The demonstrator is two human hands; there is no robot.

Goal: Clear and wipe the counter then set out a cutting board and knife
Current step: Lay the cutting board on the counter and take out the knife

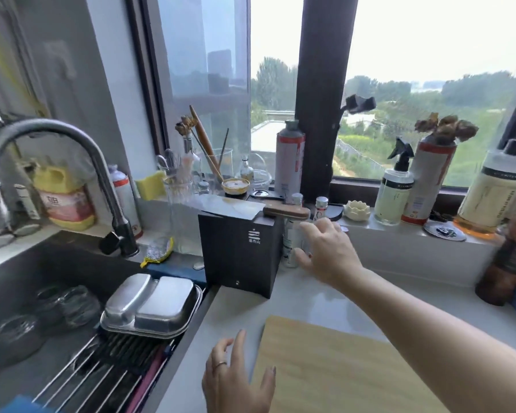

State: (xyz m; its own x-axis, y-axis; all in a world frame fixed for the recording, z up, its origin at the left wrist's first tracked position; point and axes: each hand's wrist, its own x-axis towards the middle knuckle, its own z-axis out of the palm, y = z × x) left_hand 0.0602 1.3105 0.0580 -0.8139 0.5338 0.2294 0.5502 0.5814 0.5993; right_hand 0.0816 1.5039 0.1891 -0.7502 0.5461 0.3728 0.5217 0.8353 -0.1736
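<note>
A pale wooden cutting board [334,368] lies flat on the white counter [304,296] at the near right. My left hand [236,380] rests at the board's left edge, fingers spread, holding nothing. A cleaver [245,208] with a wooden handle [286,211] lies across the top of a black box [239,251] at the back of the counter. My right hand [325,248] reaches out just right of the box, below the cleaver's handle, fingers apart and touching nothing I can make out. Small bottles [292,234] stand behind its fingers.
The sink [42,278] at left holds a steel tray [152,305], glasses and a rack under a curved faucet [72,162]. The windowsill is crowded with spray cans, bottles, a utensil jar and a sponge. A dark wooden grinder [507,263] stands at the far right.
</note>
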